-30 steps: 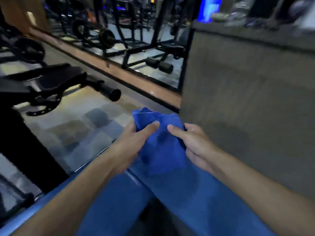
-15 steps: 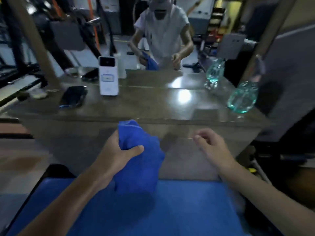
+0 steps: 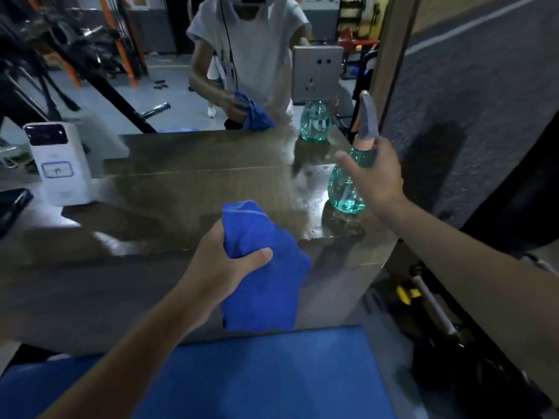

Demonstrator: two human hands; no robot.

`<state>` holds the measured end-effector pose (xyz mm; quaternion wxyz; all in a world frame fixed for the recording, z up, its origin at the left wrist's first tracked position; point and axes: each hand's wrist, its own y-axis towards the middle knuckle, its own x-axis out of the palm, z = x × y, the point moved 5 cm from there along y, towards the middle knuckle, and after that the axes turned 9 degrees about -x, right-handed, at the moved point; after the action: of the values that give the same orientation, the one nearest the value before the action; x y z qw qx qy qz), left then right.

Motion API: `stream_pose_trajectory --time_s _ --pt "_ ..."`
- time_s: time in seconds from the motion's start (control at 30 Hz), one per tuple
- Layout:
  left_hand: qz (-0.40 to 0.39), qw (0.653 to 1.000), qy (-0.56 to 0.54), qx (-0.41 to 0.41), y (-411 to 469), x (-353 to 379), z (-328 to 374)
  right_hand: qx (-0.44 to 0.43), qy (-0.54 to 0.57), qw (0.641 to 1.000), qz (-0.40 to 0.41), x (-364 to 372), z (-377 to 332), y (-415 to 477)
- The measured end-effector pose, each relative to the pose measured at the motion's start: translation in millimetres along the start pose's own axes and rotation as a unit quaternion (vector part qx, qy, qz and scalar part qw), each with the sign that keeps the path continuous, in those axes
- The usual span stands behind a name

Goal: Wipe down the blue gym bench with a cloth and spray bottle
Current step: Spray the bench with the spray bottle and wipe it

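Note:
The blue gym bench (image 3: 272,373) fills the bottom of the head view, its pad end against a low wall. My left hand (image 3: 217,267) grips a bunched blue cloth (image 3: 263,267) above the bench end. A clear teal spray bottle (image 3: 344,192) with a grey trigger head stands on the right end of a brown ledge (image 3: 196,192). My right hand (image 3: 378,176) is at the bottle's neck, fingers curled round it and thumb stretched to the left. The bottle's base still rests on the ledge.
A mirror behind the ledge reflects a person, the cloth and the bottle. A white boxy device (image 3: 60,164) stands on the ledge at the left, with a dark phone (image 3: 12,207) at the edge. A grey carpeted wall (image 3: 484,101) rises on the right. Dark gear lies on the floor by the bench.
My view swung from the gym floor to the ledge and mirror. My right hand let go of the cloth, reached up right and closed on the spray bottle; my left hand keeps the cloth.

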<state>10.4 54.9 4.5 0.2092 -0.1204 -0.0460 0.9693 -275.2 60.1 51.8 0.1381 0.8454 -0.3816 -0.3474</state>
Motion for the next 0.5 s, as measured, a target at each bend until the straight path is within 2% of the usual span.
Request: stream_pose_trajectory --time_s 0.13,0.27,0.4,0.5 --pt "0.004 1.0 0.01 0.027 -23.8 -14.0 -3.8 -0.021 -0.035 0.999 0.016 -7.5 -17.8 -4.3" --pt "0.013 0.998 0.013 0.059 -57.2 -42.9 -16.4 -0.084 -0.055 0.995 0.009 -21.6 -46.5 -52.8" --pt "-0.029 0.997 0.032 0.069 -94.5 -56.6 -41.0 -0.1 0.001 0.995 -0.004 -31.4 -70.1 -131.1" --pt "-0.054 0.995 0.062 0.046 -109.6 -52.4 -76.1 -0.087 0.071 0.992 -0.051 -24.1 -66.6 -189.8"
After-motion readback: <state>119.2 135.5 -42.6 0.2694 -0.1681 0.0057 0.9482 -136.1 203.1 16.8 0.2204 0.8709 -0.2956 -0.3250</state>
